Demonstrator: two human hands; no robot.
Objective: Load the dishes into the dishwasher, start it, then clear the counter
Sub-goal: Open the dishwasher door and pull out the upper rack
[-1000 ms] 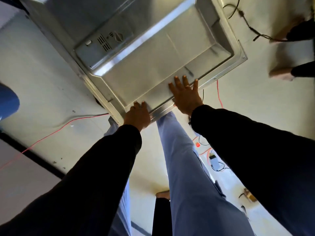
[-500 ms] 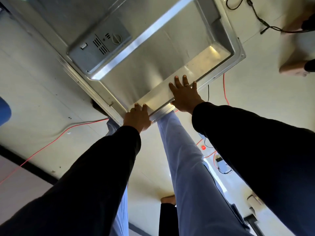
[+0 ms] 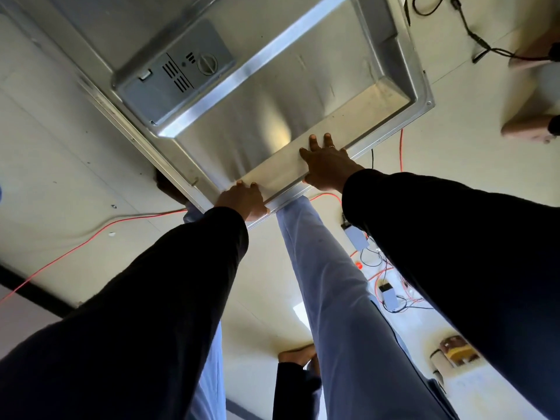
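The open dishwasher door (image 3: 272, 116) fills the upper middle of the head view, with its steel inner panel facing me. A grey detergent dispenser (image 3: 175, 77) sits on its left part. My left hand (image 3: 242, 198) grips the door's near edge, fingers curled over the rim and thumb under it. My right hand (image 3: 327, 165) rests on the same edge further right, its straight fingers pressed on the steel panel. No dishes or racks are in view.
My legs in light blue trousers (image 3: 327, 283) stand below the door. An orange cable (image 3: 91, 237) and a black cable (image 3: 472, 34) lie on the pale floor. Small power adapters (image 3: 357, 237) lie to the right. Another person's foot (image 3: 527, 128) is at the upper right.
The door's inner panel has come closer and fills more of the view, and the dispenser sits lower in the frame. Both hands stay on the near edge.
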